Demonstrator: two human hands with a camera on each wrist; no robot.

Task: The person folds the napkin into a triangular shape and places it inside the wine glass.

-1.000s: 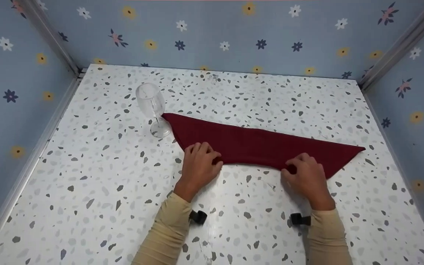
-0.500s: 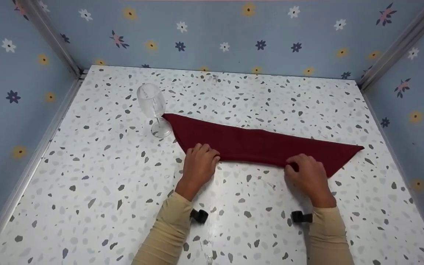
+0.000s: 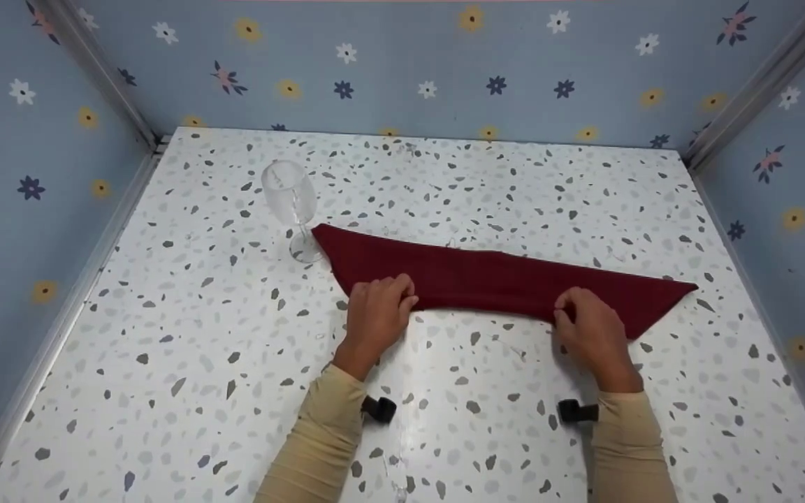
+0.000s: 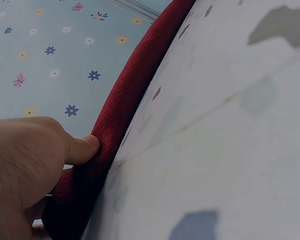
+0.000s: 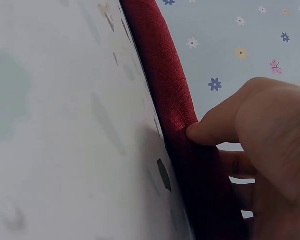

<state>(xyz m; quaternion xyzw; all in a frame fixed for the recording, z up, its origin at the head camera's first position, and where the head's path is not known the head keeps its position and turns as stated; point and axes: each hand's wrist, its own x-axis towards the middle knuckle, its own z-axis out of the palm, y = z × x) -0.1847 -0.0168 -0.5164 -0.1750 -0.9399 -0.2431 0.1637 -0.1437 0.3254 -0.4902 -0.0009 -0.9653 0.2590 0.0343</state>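
A dark red cloth napkin lies across the table as a long folded strip with pointed ends. Its near edge is rounded like a roll, which shows close up in both wrist views. At the left part of that edge, my left hand grips the cloth, its thumb against the roll and its fingers over the top. Farther right my right hand pinches the same edge, thumb on the near side, fingers behind. A clear wine glass stands upright by the napkin's left tip, which overlaps its foot in the head view.
The speckled white table is closed in by blue flowered panels at the back and both sides. A black wrist-camera mount sticks out from the left sleeve, another black mount from the right.
The napkin's left tip has shifted slightly toward me and right, over the glass foot. My right hand has moved a little to the right along the near edge. The left hand stays nearly in place.
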